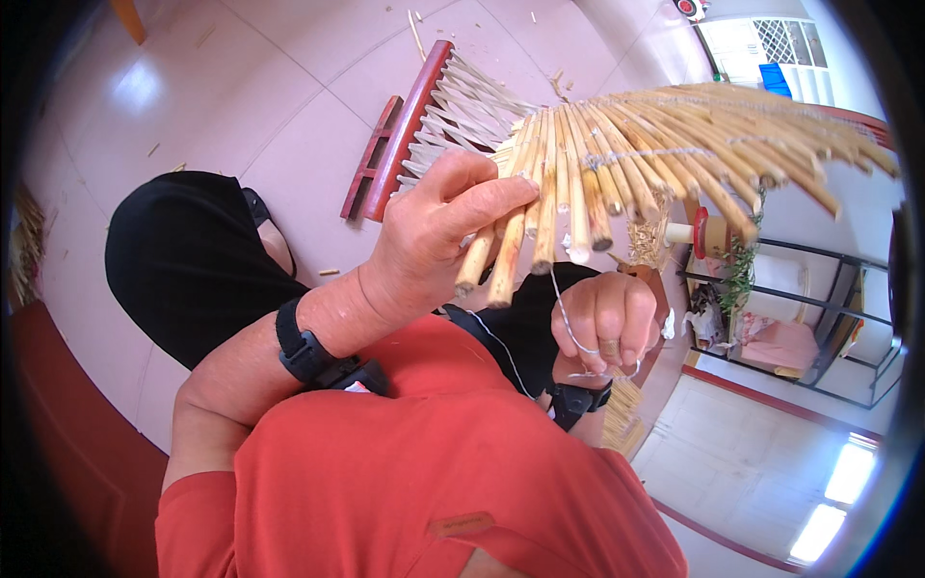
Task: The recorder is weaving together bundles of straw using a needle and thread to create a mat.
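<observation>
A fan-shaped mat of straw-coloured stalks [631, 178] spreads from the middle toward the upper right, bound across by rows of pale string. My left hand [448, 222] is closed on the stalks at the mat's near left end, thumb and fingers pinching them. A thin pale string [563, 310] hangs from those stalk ends to my right hand [609, 318]. Below the mat, that hand is closed, with the string looped between its fingers. Part of the string trails toward my lap. The palm of my right hand is hidden.
A folding stool [409, 125] with red rails and white woven cords stands beyond my left hand. Stalk scraps lie on the tiled floor [279, 67]. A black metal rack [809, 299] and a wooden spool-like piece [708, 236] are at right. My black-clad knee [183, 260] is at left.
</observation>
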`<state>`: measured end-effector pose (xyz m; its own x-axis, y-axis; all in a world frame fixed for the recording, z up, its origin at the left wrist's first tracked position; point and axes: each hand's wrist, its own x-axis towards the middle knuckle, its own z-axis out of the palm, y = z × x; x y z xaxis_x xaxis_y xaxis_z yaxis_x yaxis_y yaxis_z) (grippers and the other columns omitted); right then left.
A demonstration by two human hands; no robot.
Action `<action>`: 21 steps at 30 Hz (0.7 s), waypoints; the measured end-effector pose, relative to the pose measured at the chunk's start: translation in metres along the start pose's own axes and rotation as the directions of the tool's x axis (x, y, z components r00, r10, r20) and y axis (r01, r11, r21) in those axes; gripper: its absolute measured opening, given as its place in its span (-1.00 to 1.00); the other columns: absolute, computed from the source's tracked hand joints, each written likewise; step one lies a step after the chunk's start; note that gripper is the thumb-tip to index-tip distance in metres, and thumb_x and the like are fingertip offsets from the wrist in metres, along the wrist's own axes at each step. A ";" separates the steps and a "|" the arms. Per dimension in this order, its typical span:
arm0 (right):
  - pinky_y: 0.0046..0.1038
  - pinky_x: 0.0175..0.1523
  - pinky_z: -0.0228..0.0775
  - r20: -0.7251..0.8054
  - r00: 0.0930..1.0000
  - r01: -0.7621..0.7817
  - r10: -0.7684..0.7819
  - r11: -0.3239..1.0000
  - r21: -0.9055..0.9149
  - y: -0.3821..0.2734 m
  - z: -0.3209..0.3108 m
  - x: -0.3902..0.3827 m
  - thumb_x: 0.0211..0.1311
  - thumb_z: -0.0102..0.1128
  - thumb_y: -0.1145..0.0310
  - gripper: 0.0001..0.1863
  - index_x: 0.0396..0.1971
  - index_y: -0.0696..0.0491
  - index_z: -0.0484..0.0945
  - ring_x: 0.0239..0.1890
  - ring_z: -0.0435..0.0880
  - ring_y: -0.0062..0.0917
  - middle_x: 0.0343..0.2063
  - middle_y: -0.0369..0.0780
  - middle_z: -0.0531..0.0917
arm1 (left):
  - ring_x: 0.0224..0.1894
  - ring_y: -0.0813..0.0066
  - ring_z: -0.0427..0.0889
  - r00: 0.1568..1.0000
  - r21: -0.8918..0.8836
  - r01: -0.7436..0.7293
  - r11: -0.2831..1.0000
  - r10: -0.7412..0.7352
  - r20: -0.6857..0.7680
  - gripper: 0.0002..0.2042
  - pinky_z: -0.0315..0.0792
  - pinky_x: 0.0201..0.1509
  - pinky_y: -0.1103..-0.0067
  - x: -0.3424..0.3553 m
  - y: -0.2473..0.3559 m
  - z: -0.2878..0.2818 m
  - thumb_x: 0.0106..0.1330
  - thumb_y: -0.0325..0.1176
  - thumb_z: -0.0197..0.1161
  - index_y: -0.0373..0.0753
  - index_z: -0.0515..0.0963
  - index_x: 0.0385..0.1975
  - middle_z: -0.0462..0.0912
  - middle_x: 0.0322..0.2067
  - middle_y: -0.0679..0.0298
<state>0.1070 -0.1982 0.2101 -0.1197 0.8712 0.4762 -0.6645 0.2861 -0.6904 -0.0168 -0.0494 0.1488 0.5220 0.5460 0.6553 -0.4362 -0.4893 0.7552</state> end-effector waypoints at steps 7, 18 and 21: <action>-0.49 -0.47 0.15 -0.320 0.944 0.080 -0.076 0.997 0.000 0.020 0.006 0.009 0.11 0.13 0.49 -0.97 -0.47 0.10 0.48 -0.67 0.43 -0.55 -0.69 -0.29 0.47 | -0.24 0.46 0.57 0.968 -0.159 0.220 0.962 -0.235 -0.083 -0.70 0.48 -0.18 0.63 0.011 -0.014 -0.008 0.10 -0.63 0.28 -0.37 0.51 -0.14 0.57 -0.20 0.18; -0.54 -0.44 0.28 -0.507 0.855 -0.004 -0.106 0.977 -0.211 0.045 0.000 0.034 0.20 0.21 0.34 -0.81 -0.44 0.10 0.41 -0.56 0.45 -0.54 -0.65 -0.29 0.45 | -0.14 0.62 0.54 0.877 -0.508 0.319 0.800 -0.452 -0.161 -0.67 0.48 -0.05 0.67 0.018 -0.036 -0.031 0.18 -0.66 0.21 -0.33 0.39 -0.05 0.57 -0.16 0.27; -0.51 -0.37 0.34 -0.529 0.836 0.007 -0.143 0.968 -0.251 0.043 0.000 0.035 0.21 0.20 0.35 -0.81 -0.44 0.11 0.41 -0.50 0.49 -0.51 -0.59 -0.26 0.48 | -0.12 0.59 0.55 0.852 -0.536 0.352 0.767 -0.500 -0.157 -0.64 0.47 -0.01 0.63 0.016 -0.040 -0.034 0.17 -0.68 0.20 -0.32 0.39 -0.03 0.57 -0.14 0.26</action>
<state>0.0741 -0.1559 0.1969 0.3856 0.8987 0.2087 -0.4592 0.3831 -0.8015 -0.0160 0.0022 0.1298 0.5479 0.8163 0.1828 -0.5435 0.1812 0.8196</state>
